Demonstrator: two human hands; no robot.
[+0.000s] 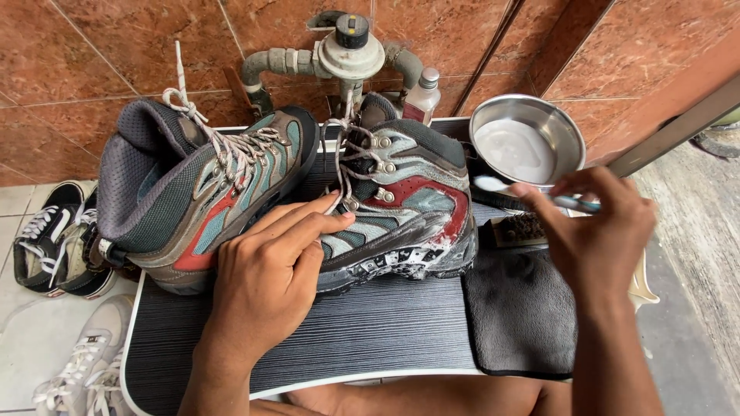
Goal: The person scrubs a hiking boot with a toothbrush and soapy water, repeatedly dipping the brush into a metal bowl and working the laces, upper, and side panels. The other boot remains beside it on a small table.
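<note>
The soapy boot (401, 208) is steadied by the left hand (274, 270), fingers flat on its side. A toothbrush (532, 194) is pinched in the right hand (597, 231), just before the steel bowl (528, 139). A grey cloth (516, 316) is spread on the tabletop (370, 331) below the right hand.

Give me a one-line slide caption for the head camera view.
Left hand steadies a soapy hiking boot while right hand holds a toothbrush beside a steel bowl.

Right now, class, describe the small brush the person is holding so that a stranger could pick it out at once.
Start at the round steel bowl at the back right of the dark ribbed tray. Just in front of its near rim, the right hand pinches a toothbrush, head pointing left. Unlike the wider bristle brush lying below it, it is slim, with a white foamy head.
</note>
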